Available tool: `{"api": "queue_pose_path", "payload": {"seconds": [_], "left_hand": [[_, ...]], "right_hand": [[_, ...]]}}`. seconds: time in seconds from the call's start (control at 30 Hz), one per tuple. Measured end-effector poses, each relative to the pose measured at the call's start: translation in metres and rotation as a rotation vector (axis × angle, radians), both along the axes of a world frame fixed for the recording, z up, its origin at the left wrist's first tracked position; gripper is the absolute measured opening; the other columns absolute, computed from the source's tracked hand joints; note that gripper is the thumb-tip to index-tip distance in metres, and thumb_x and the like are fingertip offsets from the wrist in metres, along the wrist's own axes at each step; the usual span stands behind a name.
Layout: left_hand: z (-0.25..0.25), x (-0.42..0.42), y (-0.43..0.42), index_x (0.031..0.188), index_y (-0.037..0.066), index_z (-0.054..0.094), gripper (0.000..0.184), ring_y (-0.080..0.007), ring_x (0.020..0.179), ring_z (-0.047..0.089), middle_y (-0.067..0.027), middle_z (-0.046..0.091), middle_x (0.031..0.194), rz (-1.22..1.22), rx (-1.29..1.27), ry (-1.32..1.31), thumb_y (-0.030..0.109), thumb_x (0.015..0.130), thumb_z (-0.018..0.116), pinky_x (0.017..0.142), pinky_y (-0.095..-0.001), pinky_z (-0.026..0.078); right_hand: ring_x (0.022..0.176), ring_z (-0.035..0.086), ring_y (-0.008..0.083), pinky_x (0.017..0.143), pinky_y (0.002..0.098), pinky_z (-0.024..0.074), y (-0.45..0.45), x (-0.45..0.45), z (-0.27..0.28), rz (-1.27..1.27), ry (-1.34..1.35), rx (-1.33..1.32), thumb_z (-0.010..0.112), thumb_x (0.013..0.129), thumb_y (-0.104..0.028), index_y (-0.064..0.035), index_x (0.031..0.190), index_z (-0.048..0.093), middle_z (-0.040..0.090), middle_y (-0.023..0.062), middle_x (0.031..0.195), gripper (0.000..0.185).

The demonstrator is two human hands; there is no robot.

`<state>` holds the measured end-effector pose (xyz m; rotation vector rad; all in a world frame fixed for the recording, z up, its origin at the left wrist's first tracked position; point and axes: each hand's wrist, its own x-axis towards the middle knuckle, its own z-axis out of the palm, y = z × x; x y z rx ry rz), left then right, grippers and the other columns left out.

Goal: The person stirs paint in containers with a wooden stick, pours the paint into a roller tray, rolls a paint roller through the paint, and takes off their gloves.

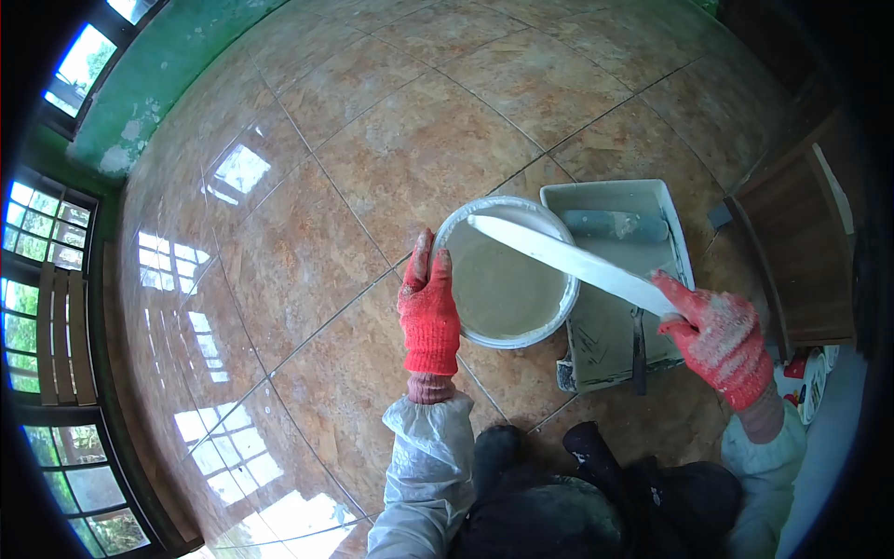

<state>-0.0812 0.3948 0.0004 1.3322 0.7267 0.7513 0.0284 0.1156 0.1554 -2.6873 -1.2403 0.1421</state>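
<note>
Right hand [717, 340] grips white stick [570, 262]
Left hand [429, 307] points up beside bucket [509, 342], grip unclear; stick's long axis slants upper left.

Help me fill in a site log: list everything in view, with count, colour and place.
Bucket: 1, whitish, on the floor near the middle
Contents: 1 mass, greyish, inside the bucket
Stick: 1, white, across the bucket's opening
Tray: 1, pale with dark smears, right of the bucket
Roller: 1, grey-blue, in the tray
Narrow tool: 1, dark, at the tray's near end
Furniture piece: 1, brown, far right
Floor tiles: many, mottled brown, throughout
Wall: 1 visible stretch, green, upper left
Windows: several, dark-framed, left edge
Left hand: 1, red-gloved, at the bucket's left rim
Right hand: 1, red-gloved, gripping the stick
Sleeves: 2, whitish, bottom
</note>
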Motion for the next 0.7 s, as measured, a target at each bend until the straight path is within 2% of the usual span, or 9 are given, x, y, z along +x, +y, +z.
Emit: {"api": "queue_pose_path", "payload": {"seconds": [0.1,0.2,0.33,0.43,0.5,0.57,0.6,0.63,0.7], "left_hand": [[0.004,-0.004,0.0,0.136,0.002,0.049,0.043,-0.0149,0.121,0.05,-0.0082,0.056,0.133,-0.037,-0.135,-0.014,0.021,0.098,0.055,0.102,-0.0275,0.038],[0.009,-0.002,-0.001,0.135,0.003,0.05,0.042,-0.0139,0.119,0.051,-0.0074,0.057,0.131,0.015,-0.167,0.014,0.022,0.098,0.055,0.101,-0.0272,0.038],[-0.001,-0.002,0.004,0.133,0.003,0.052,0.04,-0.0136,0.115,0.053,-0.007,0.059,0.128,-0.016,-0.137,-0.018,0.021,0.097,0.055,0.1,-0.0272,0.039],[0.003,0.001,0.003,0.131,0.002,0.054,0.038,-0.0146,0.113,0.055,-0.0068,0.06,0.127,-0.023,-0.133,0.007,0.019,0.097,0.055,0.098,-0.0273,0.042],[0.003,0.001,0.005,0.129,0.006,0.057,0.036,-0.0133,0.107,0.057,-0.0051,0.063,0.12,0.004,-0.042,0.086,0.019,0.095,0.058,0.093,-0.0266,0.044],[0.005,0.0,0.004,0.129,0.006,0.057,0.037,-0.0136,0.106,0.058,-0.0055,0.063,0.119,0.012,0.045,0.136,0.016,0.094,0.059,0.092,-0.0268,0.045],[0.006,0.0,0.002,0.129,0.007,0.058,0.037,-0.014,0.105,0.058,-0.006,0.063,0.119,0.019,0.13,0.178,0.014,0.092,0.06,0.092,-0.027,0.045],[0.005,-0.001,0.002,0.129,0.007,0.058,0.037,-0.014,0.105,0.058,-0.006,0.063,0.119,0.016,0.125,0.182,0.014,0.092,0.06,0.092,-0.027,0.045],[0.004,0.001,0.003,0.128,0.007,0.058,0.04,-0.0148,0.104,0.058,-0.0065,0.063,0.118,0.004,0.11,0.191,0.009,0.089,0.061,0.092,-0.0276,0.045]], "right_hand": [[0.066,0.062,0.0326,0.059,0.0414,0.0488,0.012,-0.009,-0.005,0.065,0.011,-0.008,0.07,0.076,-0.012,-0.0165,0.124,0.061,0.063,0.0139,0.076,0.048],[0.066,0.062,0.0317,0.059,0.0412,0.0492,0.016,-0.014,0.002,0.09,-0.043,-0.086,0.07,0.077,-0.016,-0.0182,0.127,0.058,0.063,0.0113,0.076,0.051],[0.068,0.063,0.0295,0.058,0.0412,0.0505,0.013,-0.005,0.005,0.029,-0.206,-0.191,0.063,0.086,-0.024,-0.0204,0.131,0.054,0.063,0.0102,0.078,0.046],[0.063,0.062,0.0287,0.055,0.0416,0.0482,0.03,-0.007,-0.012,0.144,-0.301,-0.241,0.067,0.081,-0.024,-0.0212,0.131,0.054,0.06,0.0089,0.075,0.052],[0.063,0.061,0.0265,0.053,0.0408,0.0476,0.033,-0.006,-0.006,0.156,-0.36,-0.282,0.065,0.082,-0.026,-0.0221,0.131,0.053,0.057,0.0071,0.075,0.051],[0.065,0.062,0.0257,0.053,0.0393,0.0475,0.031,-0.001,-0.002,0.18,-0.405,-0.251,0.063,0.083,-0.026,-0.0222,0.129,0.054,0.058,0.0067,0.076,0.046],[0.066,0.062,0.0236,0.053,0.0382,0.0475,0.034,-0.007,0.008,0.141,-0.554,-0.393,0.062,0.084,-0.028,-0.0227,0.126,0.057,0.058,0.004,0.077,0.043],[0.066,0.062,0.0236,0.053,0.0382,0.0475,0.039,-0.008,0.007,0.141,-0.549,-0.397,0.062,0.084,-0.028,-0.0227,0.126,0.057,0.058,0.004,0.077,0.043],[0.063,0.061,0.0215,0.051,0.0377,0.0466,0.051,-0.007,-0.006,0.105,-0.619,-0.428,0.06,0.086,-0.031,-0.02,0.114,0.062,0.058,0.0023,0.075,0.03]]}}
